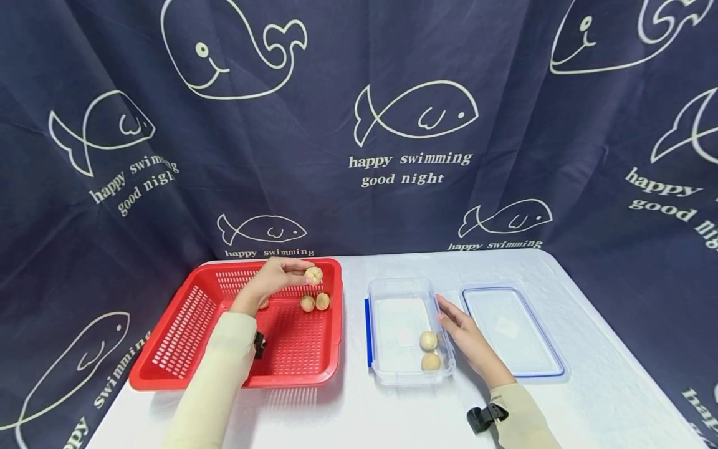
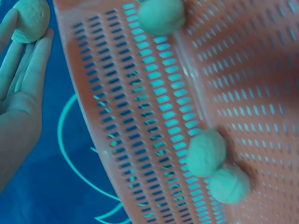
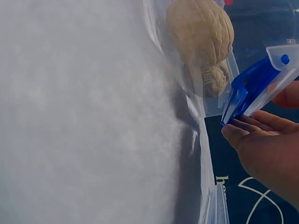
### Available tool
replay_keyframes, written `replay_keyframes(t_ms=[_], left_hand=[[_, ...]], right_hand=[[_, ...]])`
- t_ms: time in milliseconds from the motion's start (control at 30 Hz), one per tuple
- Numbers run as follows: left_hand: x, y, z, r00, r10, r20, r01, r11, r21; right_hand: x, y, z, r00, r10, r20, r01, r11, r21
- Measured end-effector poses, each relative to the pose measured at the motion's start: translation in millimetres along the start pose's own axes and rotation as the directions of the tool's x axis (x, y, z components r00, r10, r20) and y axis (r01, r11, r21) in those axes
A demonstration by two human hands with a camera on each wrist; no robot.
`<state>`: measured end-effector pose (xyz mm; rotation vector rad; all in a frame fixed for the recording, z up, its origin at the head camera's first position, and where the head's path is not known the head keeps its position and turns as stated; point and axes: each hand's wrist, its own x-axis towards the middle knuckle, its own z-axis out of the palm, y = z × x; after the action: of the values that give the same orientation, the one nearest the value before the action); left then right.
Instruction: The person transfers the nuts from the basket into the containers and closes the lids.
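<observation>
My left hand (image 1: 277, 280) pinches a walnut (image 1: 313, 275) between thumb and fingertips, above the back right part of the red basket (image 1: 338, 349). In the left wrist view the pinched walnut (image 2: 32, 19) shows at the top left. Two walnuts lie side by side in the basket, one of them (image 1: 306, 304) just below the hand; a third walnut (image 1: 263, 304) is partly hidden by the wrist. My right hand (image 1: 462, 330) grips the right side of a clear plastic container (image 1: 401, 287), fingers at its blue latch (image 3: 254, 88). Inside the container, two walnuts (image 1: 429, 350) sit near the front right corner.
To the right of the container, a clear lid (image 1: 513, 330) with a blue seal lies on the white tablecloth (image 1: 387, 415). Another blue latch (image 1: 368, 330) hangs along the container's left side. A dark blue curtain (image 1: 336, 206) with fish drawings hangs behind the table.
</observation>
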<state>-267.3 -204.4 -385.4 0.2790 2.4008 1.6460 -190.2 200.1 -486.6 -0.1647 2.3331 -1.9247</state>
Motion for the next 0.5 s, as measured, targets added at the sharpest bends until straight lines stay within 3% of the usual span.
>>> replay_keyframes(t_ms=[133, 500], left_hand=[[-1.1, 8.9, 5.7, 1.0, -0.003, -0.022, 0.002, 1.0, -0.024], [-5.1, 31.5, 24.3, 0.996, 0.066, -0.061, -0.07, 0.995, -0.073]], right_hand=[[0, 0, 0, 1.0, -0.001, -0.001, 0.001, 1.0, -0.001], [-1, -2, 1, 1.0, -0.001, -0.003, 0.001, 1.0, -0.011]])
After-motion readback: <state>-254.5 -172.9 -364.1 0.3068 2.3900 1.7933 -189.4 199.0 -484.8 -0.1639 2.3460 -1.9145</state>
